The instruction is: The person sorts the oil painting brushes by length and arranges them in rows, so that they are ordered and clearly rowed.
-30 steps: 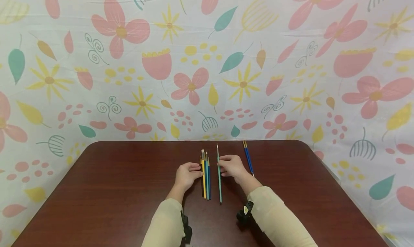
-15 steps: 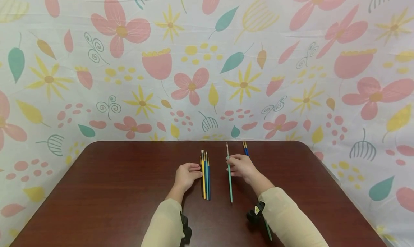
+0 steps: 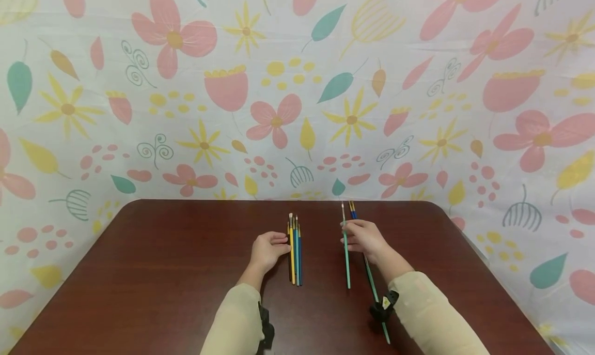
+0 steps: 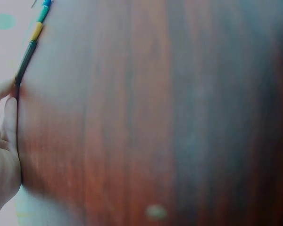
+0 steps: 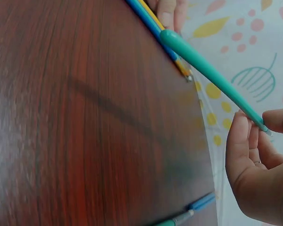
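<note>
My right hand (image 3: 367, 238) pinches a green paintbrush (image 3: 346, 262) between thumb and fingers, bristles pointing away from me. In the right wrist view this brush is raised over the table, its rounded handle end toward the camera and a shadow below. My left hand (image 3: 266, 251) rests on the table at the left side of a row of paintbrushes (image 3: 293, 257), fingertips and thumb touching the nearest ones. Yellow, teal, blue and dark handles lie side by side there. In the left wrist view, the fingertips (image 4: 10, 106) meet a dark handle (image 4: 26, 61).
Two blue paintbrushes (image 3: 352, 208) lie near the back edge, partly hidden behind my right hand. Another green paintbrush (image 3: 371, 280) lies under my right forearm, its tip near the blue handles. A floral cloth (image 3: 274, 71) hangs behind the brown table (image 3: 186, 272).
My right hand has moved to the right with the green paintbrush, away from the row and toward the blue brushes. The left hand has stayed in place.
</note>
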The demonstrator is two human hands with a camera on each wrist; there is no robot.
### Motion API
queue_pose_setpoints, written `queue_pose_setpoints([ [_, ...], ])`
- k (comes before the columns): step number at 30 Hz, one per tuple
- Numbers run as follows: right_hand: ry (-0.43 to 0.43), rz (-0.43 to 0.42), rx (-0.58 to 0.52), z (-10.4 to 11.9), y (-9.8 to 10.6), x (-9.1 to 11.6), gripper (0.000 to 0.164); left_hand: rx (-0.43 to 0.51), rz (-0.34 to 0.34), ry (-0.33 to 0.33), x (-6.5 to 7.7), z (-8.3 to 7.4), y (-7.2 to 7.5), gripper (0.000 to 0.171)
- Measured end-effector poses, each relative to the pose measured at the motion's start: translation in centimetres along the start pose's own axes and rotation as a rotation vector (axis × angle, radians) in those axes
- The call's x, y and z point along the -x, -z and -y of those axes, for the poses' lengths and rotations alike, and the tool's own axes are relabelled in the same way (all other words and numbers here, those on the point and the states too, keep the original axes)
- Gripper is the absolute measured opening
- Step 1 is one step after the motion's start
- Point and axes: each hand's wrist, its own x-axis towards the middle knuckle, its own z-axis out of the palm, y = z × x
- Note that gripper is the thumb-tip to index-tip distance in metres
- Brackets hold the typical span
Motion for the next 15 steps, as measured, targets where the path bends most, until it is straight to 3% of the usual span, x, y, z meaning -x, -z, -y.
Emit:
queue_pose_setpoints([
  [7, -0.028, -0.013, -0.005, 0.2, 1.6, 0.6, 0.046, 0.003, -0.003, 0.010, 0.1, 0.0, -0.3, 0.036],
  [15, 0.003, 0.000, -0.004, -0.1, 3.2, 1.0, 0.050, -0.011, -0.016, 0.008, 0.1, -0.1, -0.2, 0.036],
])
